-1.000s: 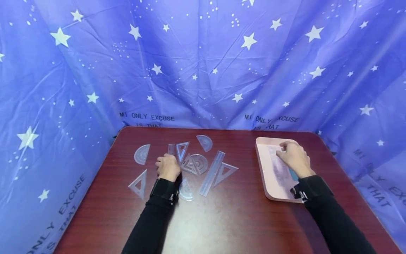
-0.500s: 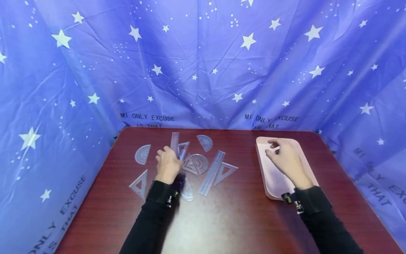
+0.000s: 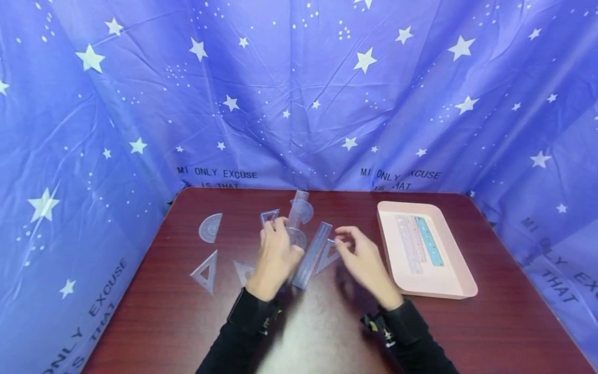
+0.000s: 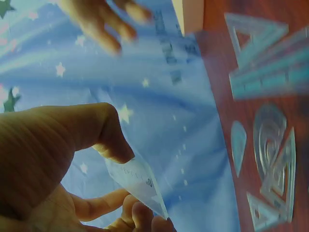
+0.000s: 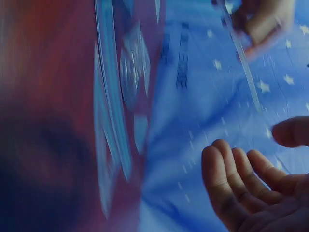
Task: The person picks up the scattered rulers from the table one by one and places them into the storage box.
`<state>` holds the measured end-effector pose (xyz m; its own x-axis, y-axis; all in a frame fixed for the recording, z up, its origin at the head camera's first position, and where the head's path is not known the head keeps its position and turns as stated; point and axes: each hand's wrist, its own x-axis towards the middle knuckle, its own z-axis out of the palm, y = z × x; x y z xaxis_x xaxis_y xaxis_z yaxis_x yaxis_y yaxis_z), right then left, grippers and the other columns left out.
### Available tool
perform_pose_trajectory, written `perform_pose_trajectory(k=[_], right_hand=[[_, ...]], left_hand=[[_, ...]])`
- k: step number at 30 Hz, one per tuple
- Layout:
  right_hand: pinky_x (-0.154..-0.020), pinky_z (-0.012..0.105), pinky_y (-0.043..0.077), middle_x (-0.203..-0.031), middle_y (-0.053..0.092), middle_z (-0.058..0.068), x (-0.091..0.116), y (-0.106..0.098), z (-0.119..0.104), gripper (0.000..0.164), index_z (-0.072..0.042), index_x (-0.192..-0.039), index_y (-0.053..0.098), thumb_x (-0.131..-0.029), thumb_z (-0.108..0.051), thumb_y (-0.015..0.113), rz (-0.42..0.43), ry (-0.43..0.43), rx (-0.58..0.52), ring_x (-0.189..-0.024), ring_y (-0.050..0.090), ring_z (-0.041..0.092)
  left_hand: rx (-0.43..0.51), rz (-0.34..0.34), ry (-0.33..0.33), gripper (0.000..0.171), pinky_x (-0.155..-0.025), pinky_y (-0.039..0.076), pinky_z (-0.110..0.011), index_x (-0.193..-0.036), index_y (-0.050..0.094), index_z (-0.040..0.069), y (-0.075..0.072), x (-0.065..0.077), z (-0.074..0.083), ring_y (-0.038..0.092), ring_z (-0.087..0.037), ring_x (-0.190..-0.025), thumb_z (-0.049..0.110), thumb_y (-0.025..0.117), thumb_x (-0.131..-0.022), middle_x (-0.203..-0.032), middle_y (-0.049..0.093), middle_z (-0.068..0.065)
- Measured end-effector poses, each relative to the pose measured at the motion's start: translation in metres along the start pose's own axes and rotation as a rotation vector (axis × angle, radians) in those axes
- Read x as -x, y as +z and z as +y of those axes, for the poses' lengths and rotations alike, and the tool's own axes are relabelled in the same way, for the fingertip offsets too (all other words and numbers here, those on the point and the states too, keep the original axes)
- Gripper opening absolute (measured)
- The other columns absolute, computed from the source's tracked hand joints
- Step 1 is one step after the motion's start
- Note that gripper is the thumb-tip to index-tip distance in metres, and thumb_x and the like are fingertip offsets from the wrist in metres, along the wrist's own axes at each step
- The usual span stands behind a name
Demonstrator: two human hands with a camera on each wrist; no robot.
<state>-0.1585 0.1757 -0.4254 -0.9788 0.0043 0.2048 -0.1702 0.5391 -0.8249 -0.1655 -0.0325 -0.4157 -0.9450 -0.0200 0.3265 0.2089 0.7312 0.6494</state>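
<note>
On one reddish-brown table [image 3: 145,332], two black-sleeved hands are shown. By the left hand [image 3: 273,254], one clear ruler [image 3: 298,210] is pinched between thumb and fingers, lifted off the tabletop. The right hand [image 3: 366,262] is held palm inward, thumb apart from the fingers, near one set square [image 3: 323,258]. Five set squares are counted, one partly covering a round protractor [image 4: 260,121]; three protractors are seen. Between the hands one long ruler [image 3: 310,259] is laid slantwise; whether others are stacked with it cannot be told. At right, three rulers [image 3: 431,244] are contained in one pink tray [image 3: 434,283]. Beyond, one starred curtain [image 3: 299,119] is hung.
</note>
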Motion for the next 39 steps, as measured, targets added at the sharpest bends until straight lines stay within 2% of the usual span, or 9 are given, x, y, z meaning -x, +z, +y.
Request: perform_pose_trajectory(k=[4, 8, 13, 16, 19, 24, 30, 34, 39], right_hand=[[-0.074, 0.035, 0.065, -0.114, 0.077, 0.020, 0.009, 0.024, -0.004, 0.027, -0.003, -0.134, 0.067, -0.113, -0.015, 0.055, -0.058, 0.053, -0.213, -0.092, 0.077, 0.025], [-0.071, 0.029, 0.064, -0.108, 0.075, 0.022, 0.013, 0.038, -0.006, 0.026, 0.000, -0.133, 0.063, -0.110, -0.007, 0.056, -0.074, 0.110, -0.370, -0.083, 0.074, 0.013], [-0.071, 0.022, 0.060, -0.097, 0.071, 0.011, 0.014, 0.043, -0.008, 0.031, 0.005, -0.134, 0.057, -0.103, 0.002, 0.062, -0.062, 0.228, -0.530, -0.079, 0.070, 0.006], [-0.068, 0.021, 0.058, -0.093, 0.068, 0.003, 0.014, 0.043, -0.008, 0.033, 0.006, -0.133, 0.055, -0.102, 0.003, 0.064, -0.054, 0.269, -0.572, -0.078, 0.070, 0.005], [-0.066, 0.023, 0.058, -0.093, 0.068, 0.003, 0.014, 0.040, -0.007, 0.031, 0.006, -0.131, 0.055, -0.101, 0.005, 0.063, -0.051, 0.269, -0.587, -0.076, 0.070, 0.006], [-0.068, 0.027, 0.061, -0.094, 0.068, 0.008, 0.011, 0.033, -0.002, 0.029, 0.008, -0.130, 0.054, -0.102, 0.005, 0.061, -0.075, 0.242, -0.590, -0.075, 0.070, 0.009], [-0.065, 0.029, 0.063, -0.095, 0.069, 0.007, 0.007, 0.019, 0.005, 0.029, 0.010, -0.130, 0.055, -0.102, 0.006, 0.059, -0.091, 0.197, -0.524, -0.075, 0.069, 0.009], [-0.064, 0.028, 0.063, -0.099, 0.070, 0.010, 0.003, 0.003, 0.011, 0.028, 0.010, -0.131, 0.056, -0.103, 0.006, 0.058, -0.087, 0.171, -0.454, -0.074, 0.069, 0.009], [-0.064, 0.028, 0.061, -0.103, 0.069, 0.015, -0.004, -0.024, 0.021, 0.029, 0.008, -0.131, 0.057, -0.102, 0.006, 0.056, -0.071, 0.155, -0.323, -0.073, 0.067, 0.008]], left_hand=[[-0.009, -0.002, 0.084, 0.062, -0.093, 0.055, -0.054, -0.129, 0.059, -0.004, 0.013, 0.017, 0.012, 0.059, -0.045, -0.107, 0.001, 0.079, -0.070, -0.113, 0.060, -0.026], [-0.036, -0.017, 0.119, 0.064, -0.090, 0.055, -0.051, -0.130, 0.060, -0.004, 0.023, 0.031, 0.020, 0.059, -0.042, -0.105, 0.006, 0.082, -0.071, -0.113, 0.060, -0.024], [-0.044, -0.001, 0.139, 0.064, -0.089, 0.054, -0.047, -0.132, 0.061, -0.005, 0.031, 0.042, 0.024, 0.059, -0.039, -0.102, 0.003, 0.077, -0.070, -0.113, 0.060, -0.023], [-0.051, 0.007, 0.157, 0.065, -0.088, 0.055, -0.046, -0.133, 0.060, -0.007, 0.034, 0.045, 0.025, 0.060, -0.037, -0.102, 0.002, 0.075, -0.071, -0.113, 0.059, -0.022], [-0.042, -0.009, 0.161, 0.065, -0.088, 0.057, -0.046, -0.137, 0.060, -0.006, 0.035, 0.047, 0.025, 0.061, -0.036, -0.104, 0.002, 0.077, -0.074, -0.114, 0.059, -0.021], [0.003, -0.078, 0.169, 0.066, -0.094, 0.058, -0.047, -0.142, 0.058, -0.004, 0.032, 0.046, 0.021, 0.063, -0.034, -0.109, 0.005, 0.082, -0.081, -0.118, 0.059, -0.020], [0.037, -0.114, 0.180, 0.060, -0.094, 0.060, -0.046, -0.145, 0.059, 0.002, 0.027, 0.044, 0.014, 0.065, -0.031, -0.109, 0.011, 0.080, -0.089, -0.121, 0.062, -0.017], [0.020, -0.119, 0.181, 0.046, -0.093, 0.059, -0.045, -0.139, 0.065, 0.005, 0.023, 0.042, 0.007, 0.065, -0.029, -0.109, 0.016, 0.075, -0.095, -0.118, 0.065, -0.013], [-0.040, -0.151, 0.193, 0.026, -0.090, 0.059, -0.043, -0.122, 0.073, 0.008, 0.018, 0.043, -0.001, 0.065, -0.027, -0.105, 0.016, 0.073, -0.097, -0.113, 0.068, -0.010]])
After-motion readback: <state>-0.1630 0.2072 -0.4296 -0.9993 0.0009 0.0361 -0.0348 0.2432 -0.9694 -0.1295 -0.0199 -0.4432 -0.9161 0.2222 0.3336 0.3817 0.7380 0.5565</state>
